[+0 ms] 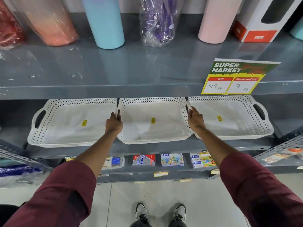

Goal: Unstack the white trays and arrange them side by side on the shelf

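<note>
Both grips, left hand & right hand, hold middle tray; 3 trays on shelf.

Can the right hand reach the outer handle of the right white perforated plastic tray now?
Probably yes: the right hand grips the middle tray's side, and nothing blocks the right tray's handle.

Three white trays below the price sign; above it six wrapped or bare tumblers; one white box; two hands.
</note>
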The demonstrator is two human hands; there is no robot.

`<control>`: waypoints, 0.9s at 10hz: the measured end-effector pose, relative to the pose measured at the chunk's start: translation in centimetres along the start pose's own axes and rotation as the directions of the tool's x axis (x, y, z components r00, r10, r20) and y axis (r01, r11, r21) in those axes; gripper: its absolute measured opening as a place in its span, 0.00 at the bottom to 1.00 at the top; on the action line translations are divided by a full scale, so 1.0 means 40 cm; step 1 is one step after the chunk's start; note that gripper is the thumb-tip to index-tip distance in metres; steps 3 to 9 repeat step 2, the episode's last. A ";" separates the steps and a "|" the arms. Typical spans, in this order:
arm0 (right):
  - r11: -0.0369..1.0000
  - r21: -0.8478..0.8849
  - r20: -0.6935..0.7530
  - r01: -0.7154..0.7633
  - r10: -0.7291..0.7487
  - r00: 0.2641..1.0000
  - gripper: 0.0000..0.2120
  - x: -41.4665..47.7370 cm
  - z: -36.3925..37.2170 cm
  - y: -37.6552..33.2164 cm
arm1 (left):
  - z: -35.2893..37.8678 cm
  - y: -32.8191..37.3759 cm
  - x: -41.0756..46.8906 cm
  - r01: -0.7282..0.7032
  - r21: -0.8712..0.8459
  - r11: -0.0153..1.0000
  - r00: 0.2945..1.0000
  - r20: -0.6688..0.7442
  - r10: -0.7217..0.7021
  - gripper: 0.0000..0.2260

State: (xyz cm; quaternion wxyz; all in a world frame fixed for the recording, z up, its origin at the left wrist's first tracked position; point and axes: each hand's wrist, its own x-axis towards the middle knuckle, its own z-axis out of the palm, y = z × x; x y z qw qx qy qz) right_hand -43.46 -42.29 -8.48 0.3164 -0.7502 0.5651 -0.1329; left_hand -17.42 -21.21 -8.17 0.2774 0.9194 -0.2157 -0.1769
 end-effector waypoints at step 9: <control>0.988 -0.050 -0.126 0.149 -0.154 0.980 0.28 -0.017 -0.030 -0.025 | -0.051 0.018 -0.032 -0.191 0.134 0.972 0.966 -0.149 0.210 0.30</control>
